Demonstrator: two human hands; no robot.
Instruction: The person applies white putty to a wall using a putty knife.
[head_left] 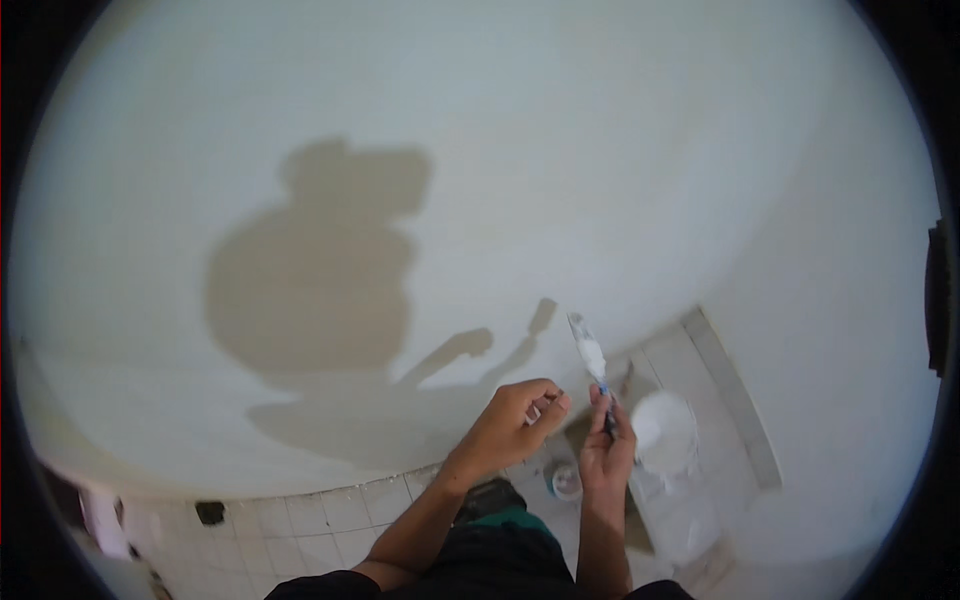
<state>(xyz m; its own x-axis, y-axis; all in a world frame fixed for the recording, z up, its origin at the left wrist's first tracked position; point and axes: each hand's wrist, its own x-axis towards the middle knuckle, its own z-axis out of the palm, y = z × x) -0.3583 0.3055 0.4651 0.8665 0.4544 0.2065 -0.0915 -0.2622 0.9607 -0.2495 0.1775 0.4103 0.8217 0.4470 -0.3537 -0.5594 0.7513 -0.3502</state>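
My right hand (608, 450) grips the handle of a putty knife (590, 355), its metal blade tilted up and loaded with white paste. Just left of it, my left hand (525, 420) has its fingers curled around something small and dark that I cannot make out. Both hands are held in front of a pale wall (620, 150), which carries my shadow and that of the knife. Below and right of my right hand stands a round white container (665, 425) of white material, partly hidden by that hand.
A tiled floor (305, 520) runs along the wall's foot. A small tub (565, 485) stands between my arms. A grey skirting strip (730, 400) lies along the right-hand wall (840, 250). A dark patch (210, 513) shows at the floor's left edge.
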